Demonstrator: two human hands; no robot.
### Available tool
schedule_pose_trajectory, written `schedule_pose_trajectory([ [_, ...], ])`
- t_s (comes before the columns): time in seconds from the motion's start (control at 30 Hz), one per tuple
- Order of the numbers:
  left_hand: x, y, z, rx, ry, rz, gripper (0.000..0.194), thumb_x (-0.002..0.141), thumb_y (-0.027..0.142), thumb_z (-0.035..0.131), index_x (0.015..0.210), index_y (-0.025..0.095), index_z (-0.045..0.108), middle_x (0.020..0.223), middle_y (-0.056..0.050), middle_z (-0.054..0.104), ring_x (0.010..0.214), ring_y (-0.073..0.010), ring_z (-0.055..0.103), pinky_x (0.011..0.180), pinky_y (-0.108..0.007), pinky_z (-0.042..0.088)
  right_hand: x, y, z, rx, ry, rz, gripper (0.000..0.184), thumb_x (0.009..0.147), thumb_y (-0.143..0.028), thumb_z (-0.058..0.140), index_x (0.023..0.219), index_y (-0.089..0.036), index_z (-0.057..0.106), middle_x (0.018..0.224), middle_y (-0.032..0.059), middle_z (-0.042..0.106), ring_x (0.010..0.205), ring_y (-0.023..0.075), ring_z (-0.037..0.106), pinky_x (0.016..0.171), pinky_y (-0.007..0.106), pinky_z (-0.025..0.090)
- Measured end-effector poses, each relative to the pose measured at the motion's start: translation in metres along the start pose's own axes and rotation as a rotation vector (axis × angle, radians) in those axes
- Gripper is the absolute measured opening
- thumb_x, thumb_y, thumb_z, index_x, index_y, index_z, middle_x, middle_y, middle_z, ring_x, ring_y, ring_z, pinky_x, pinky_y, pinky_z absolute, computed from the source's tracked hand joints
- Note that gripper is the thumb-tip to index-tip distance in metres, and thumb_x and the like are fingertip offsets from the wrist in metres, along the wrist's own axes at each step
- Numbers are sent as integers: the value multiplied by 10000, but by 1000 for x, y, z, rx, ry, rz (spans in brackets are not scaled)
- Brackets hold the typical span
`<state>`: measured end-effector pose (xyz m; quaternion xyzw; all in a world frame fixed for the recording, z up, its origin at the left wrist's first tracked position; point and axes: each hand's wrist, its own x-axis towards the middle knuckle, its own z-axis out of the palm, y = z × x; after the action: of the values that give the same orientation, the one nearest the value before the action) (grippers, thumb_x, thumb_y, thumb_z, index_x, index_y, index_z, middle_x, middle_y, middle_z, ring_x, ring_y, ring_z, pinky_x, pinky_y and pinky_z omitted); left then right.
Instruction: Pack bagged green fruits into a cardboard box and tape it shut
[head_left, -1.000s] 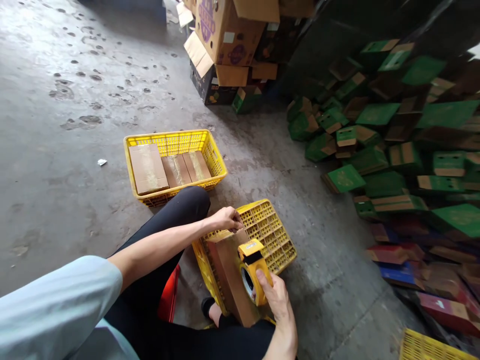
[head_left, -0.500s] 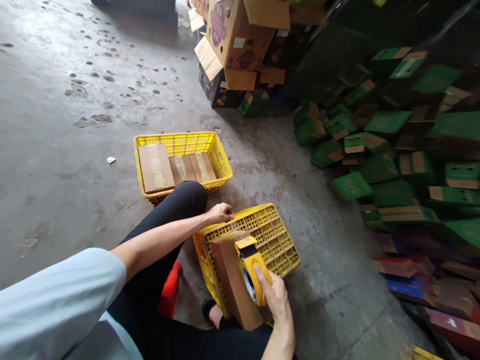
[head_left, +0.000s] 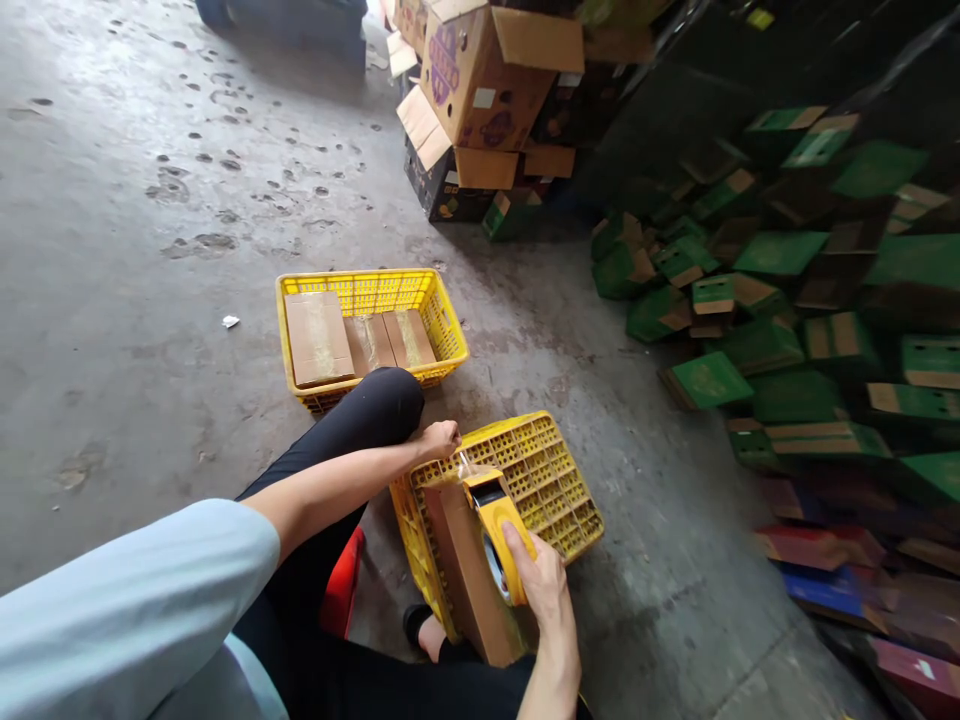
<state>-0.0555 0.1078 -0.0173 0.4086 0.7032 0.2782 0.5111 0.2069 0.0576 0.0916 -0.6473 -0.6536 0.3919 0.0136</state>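
My right hand (head_left: 546, 578) is wrapped round a yellow tape dispenser (head_left: 510, 550), which carries a roll of tape and is over the top of a brown cardboard box (head_left: 469, 590). The box rests on an upturned yellow plastic crate (head_left: 559, 480) between my legs. At the crate's far left edge, my left hand (head_left: 439, 438) is closed in a pinch. A short shiny strip of clear tape (head_left: 465, 462) shows between its fingers and the dispenser's head. My fingertips are partly hidden.
A yellow basket (head_left: 375, 275) holding several taped cartons (head_left: 319, 335) stands beyond my knee. Something red (head_left: 343, 580) is under my leg. Large cartons (head_left: 487, 90) are stacked at the back. A heap of green boxes (head_left: 795, 390) lies at the right.
The dispenser has tilted and its head has moved slightly left, towards my left hand. My left hand has shifted slightly down and left. A strip of clear tape now shows between them.
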Motion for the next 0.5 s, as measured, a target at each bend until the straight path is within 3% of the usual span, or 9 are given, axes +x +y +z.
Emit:
schedule_pose_trajectory([
  [0.17, -4, 2, 12, 58, -56, -49, 29, 949, 168, 667, 953, 179, 693, 962, -85, 728, 1080, -259, 681, 896, -307, 531, 1, 4, 1, 19, 8, -13, 620, 855, -805, 527, 735, -221, 697, 593, 67, 676, 670, 236, 694, 549, 259, 509],
  [0.33, -15, 9, 24, 68, -138, -35, 355, 1028, 367, 682, 1320, 167, 651, 1327, -118, 665, 1154, -265, 678, 973, -454, 592, 0, 5, 1, 28, 15, -22, 628, 849, -806, 532, 744, -215, 719, 611, 72, 689, 673, 238, 696, 539, 259, 499],
  [0.5, -25, 12, 33, 23, -172, 25, 385, 1027, 404, 684, 1341, 184, 647, 1358, -100, 650, 1161, -269, 676, 972, -463, 602, 0, 4, 1, 24, 17, -32, 622, 860, -791, 525, 745, -210, 715, 575, 52, 662, 646, 227, 687, 546, 260, 500],
])
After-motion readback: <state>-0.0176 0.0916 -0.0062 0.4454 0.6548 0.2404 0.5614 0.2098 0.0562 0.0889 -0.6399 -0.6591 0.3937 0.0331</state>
